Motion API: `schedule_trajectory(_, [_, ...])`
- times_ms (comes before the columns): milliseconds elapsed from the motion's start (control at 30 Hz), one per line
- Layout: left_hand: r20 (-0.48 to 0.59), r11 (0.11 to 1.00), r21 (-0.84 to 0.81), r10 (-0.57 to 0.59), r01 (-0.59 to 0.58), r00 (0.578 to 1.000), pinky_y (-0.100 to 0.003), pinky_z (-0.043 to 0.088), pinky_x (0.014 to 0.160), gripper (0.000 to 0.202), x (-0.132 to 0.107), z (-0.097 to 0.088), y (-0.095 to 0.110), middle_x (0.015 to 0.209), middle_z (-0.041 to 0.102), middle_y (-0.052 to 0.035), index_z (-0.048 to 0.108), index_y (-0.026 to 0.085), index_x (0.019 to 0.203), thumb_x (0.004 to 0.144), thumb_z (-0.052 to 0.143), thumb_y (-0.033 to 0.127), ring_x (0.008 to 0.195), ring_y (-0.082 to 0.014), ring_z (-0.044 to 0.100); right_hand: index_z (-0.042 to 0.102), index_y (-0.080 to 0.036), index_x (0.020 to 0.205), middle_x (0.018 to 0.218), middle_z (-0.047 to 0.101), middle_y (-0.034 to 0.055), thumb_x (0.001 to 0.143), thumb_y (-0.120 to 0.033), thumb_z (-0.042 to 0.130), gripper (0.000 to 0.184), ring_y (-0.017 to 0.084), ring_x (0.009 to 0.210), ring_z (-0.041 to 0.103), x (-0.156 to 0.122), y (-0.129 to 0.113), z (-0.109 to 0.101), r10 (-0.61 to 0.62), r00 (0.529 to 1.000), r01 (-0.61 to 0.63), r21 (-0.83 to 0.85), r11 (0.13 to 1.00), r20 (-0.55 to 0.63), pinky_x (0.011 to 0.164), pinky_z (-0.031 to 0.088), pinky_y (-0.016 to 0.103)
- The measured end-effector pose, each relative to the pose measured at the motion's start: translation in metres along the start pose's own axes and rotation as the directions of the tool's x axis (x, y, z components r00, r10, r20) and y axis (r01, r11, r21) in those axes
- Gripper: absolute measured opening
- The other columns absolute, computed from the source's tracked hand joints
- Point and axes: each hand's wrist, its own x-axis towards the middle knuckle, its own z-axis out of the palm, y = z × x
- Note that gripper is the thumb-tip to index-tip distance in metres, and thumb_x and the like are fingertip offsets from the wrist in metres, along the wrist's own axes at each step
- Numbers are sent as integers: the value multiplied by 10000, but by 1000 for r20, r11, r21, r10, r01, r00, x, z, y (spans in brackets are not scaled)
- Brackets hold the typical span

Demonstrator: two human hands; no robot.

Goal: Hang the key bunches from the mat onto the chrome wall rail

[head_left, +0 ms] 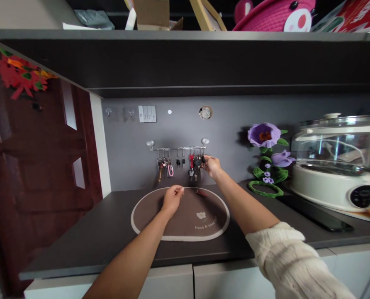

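Note:
My right hand [213,167] reaches to the right end of a metal hook rail [178,148] on the grey wall. Its fingers are closed on a bunch of keys [203,160] hanging there; the fingertips partly hide them. Beside it hang a red key strap [191,160] and more dark keys. Farther left along the rail are two small keys [178,163] and a pink loop keychain [170,169]. My left hand [172,199] hovers over the brown oval mat [154,226], fingers curled into a pinch; whatever is in them, if anything, is hidden. A dark red item [201,192] lies on the mat.
A grey shelf [185,62] overhangs the counter [88,236]. On the right stand a purple flower ornament [264,135] and a white appliance with a clear top [324,182]; a black phone-like slab [322,214] lies before them. A dark red door [38,166] is at left.

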Motion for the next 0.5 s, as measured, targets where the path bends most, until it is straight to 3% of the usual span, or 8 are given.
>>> schedule_trajectory(433, [-2, 1000, 13, -7, 7, 1000, -229, 360, 559, 217, 1, 0, -1, 606, 560, -10, 579, 140, 689, 684, 528, 352, 548, -103, 475, 518, -161, 674, 417, 454, -36, 681, -104, 487, 66, 68, 365, 401, 34, 16, 1, 25, 993, -22, 27, 999, -114, 404, 396, 210])
schedule_trajectory(500, [1, 1000, 17, -6, 6, 1000, -230, 360, 562, 219, 1, 1, 0, 609, 560, -11, 578, 139, 695, 688, 523, 351, 551, -104, 475, 520, -154, 675, 409, 459, -35, 676, -111, 487, 54, 68, 356, 401, 35, 19, -2, -47, 995, 46, -9, 999, -88, 384, 387, 204])
